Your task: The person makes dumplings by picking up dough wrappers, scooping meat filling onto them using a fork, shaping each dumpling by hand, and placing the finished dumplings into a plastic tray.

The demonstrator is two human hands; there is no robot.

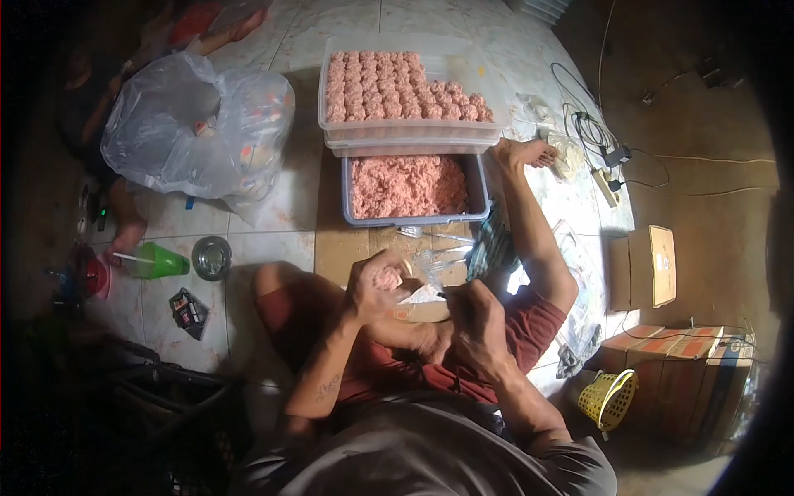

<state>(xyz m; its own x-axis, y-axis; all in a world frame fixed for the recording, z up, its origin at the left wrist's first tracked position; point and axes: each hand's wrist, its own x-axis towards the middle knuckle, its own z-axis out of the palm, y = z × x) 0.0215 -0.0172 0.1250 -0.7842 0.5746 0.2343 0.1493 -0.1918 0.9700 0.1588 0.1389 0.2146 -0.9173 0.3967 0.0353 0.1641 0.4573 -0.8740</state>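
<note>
My left hand (368,289) is curled around a lump of pink minced mixture (387,278), held above my crossed legs. Close to it, my right hand (480,318) is closed on a thin tool with a dark handle (445,295); its working end is blurred, so I cannot tell its kind. In front of both hands stands a blue-grey tub (413,221) filled with loose pink minced mixture (405,186). Behind it, a clear plastic container (459,62) holds rows of shaped pink balls (376,87), with part of its floor bare at the right.
Metal utensils (447,256) and a dark cloth (492,244) lie by the tub. A big plastic bag (157,116), a green cup (165,260) and an ashtray-like dish (212,257) are left; another person sits there. Right are cables (587,128), cardboard boxes (670,364) and a yellow basket (608,398).
</note>
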